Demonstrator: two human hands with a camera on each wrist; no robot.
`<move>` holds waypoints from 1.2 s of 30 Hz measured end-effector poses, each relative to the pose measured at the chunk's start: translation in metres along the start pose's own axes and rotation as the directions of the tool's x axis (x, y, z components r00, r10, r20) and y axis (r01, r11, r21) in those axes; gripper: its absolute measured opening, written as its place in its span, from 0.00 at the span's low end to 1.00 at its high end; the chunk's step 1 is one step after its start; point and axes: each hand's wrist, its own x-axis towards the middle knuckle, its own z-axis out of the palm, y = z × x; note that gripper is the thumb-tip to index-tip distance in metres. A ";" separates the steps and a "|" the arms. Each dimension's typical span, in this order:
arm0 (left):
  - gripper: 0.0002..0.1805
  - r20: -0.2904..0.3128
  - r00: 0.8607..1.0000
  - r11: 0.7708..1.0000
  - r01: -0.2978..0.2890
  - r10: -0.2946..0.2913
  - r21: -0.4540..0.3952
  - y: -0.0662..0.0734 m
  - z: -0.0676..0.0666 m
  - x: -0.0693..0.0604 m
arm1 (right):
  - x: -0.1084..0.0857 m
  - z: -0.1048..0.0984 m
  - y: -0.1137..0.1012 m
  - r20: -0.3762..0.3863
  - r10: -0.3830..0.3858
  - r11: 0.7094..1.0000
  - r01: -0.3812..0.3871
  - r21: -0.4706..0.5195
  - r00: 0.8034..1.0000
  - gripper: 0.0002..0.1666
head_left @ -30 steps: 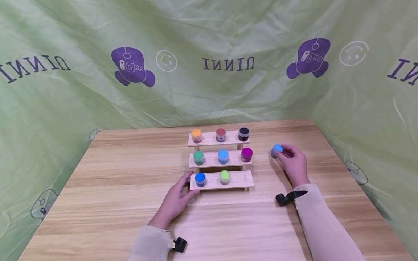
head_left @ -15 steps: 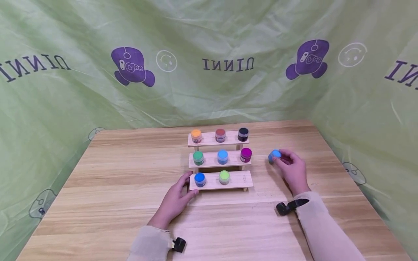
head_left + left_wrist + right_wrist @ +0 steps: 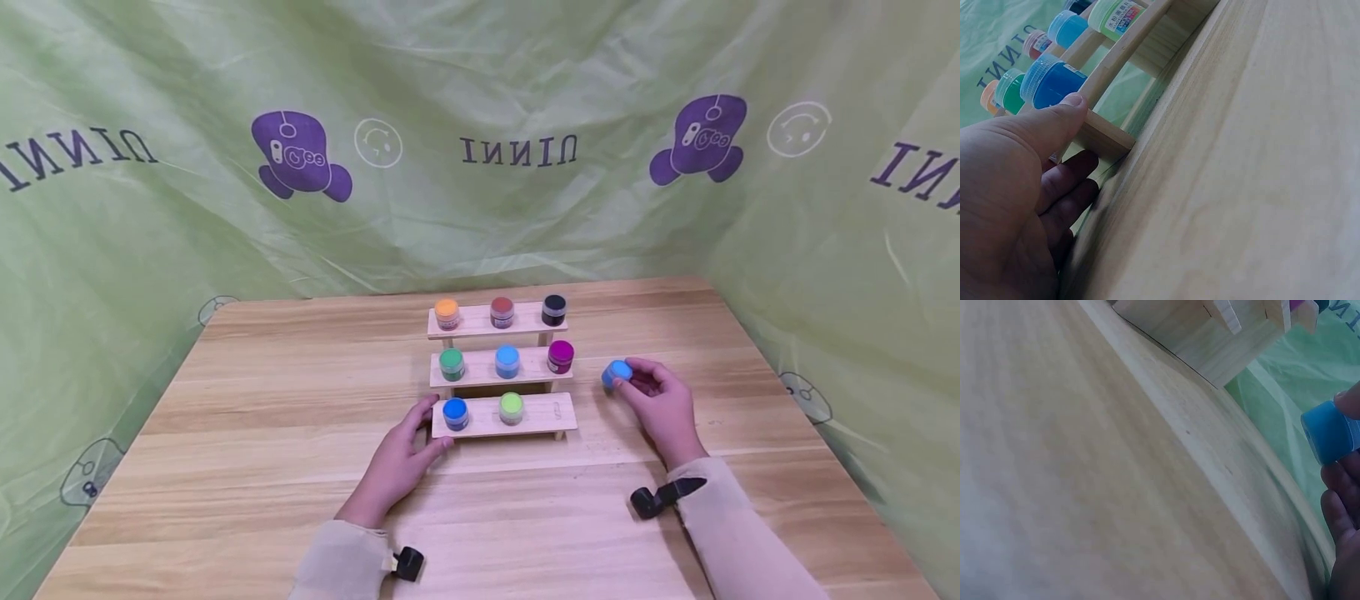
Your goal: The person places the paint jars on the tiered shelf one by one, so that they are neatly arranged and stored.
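A three-tier wooden display stand (image 3: 540,417) bears small paint jars. My left hand (image 3: 396,467) holds the left end of its lowest tier. In the left wrist view the thumb (image 3: 1063,119) lies at the tier's edge near a dark blue jar (image 3: 1054,81), fingers below. To the right of the stand, my right hand (image 3: 663,412) pinches a blue paint jar (image 3: 617,374) between thumb and fingers, apart from the stand. The right wrist view shows this jar (image 3: 1330,432) tilted and partly covered by the fingers. Beside the dark blue jar stands a light green jar (image 3: 511,408).
The middle tier carries green (image 3: 452,364), light blue (image 3: 507,362) and purple (image 3: 560,357) jars. Orange (image 3: 447,314), reddish-brown (image 3: 502,312) and black (image 3: 553,310) jars stand on the top tier. Green printed cloth (image 3: 420,225) hangs behind the wooden table (image 3: 247,433).
My right hand has brought the blue jar leftward and toward me, closer to the stand. My left hand keeps its place on the stand. The head view has shifted slightly.
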 end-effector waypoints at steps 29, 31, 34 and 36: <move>0.39 0.002 1.000 1.000 0.000 0.000 0.012 -0.001 0.000 0.000 | -0.029 0.021 -0.011 0.100 -0.157 0.985 0.147 0.093 0.983 0.24; 0.39 0.002 1.000 1.000 0.001 -0.001 0.012 0.000 0.000 0.000 | -0.030 0.022 -0.011 0.098 -0.158 0.985 0.150 0.085 0.983 0.23; 0.39 0.001 1.000 1.000 0.001 -0.001 0.011 0.000 0.000 0.000 | -0.031 0.023 -0.013 0.092 -0.159 0.985 0.151 0.088 0.983 0.22; 0.39 0.002 1.000 1.000 0.002 -0.002 0.009 0.000 0.000 0.000 | -0.031 0.024 -0.013 0.090 -0.163 0.984 0.155 0.089 0.982 0.22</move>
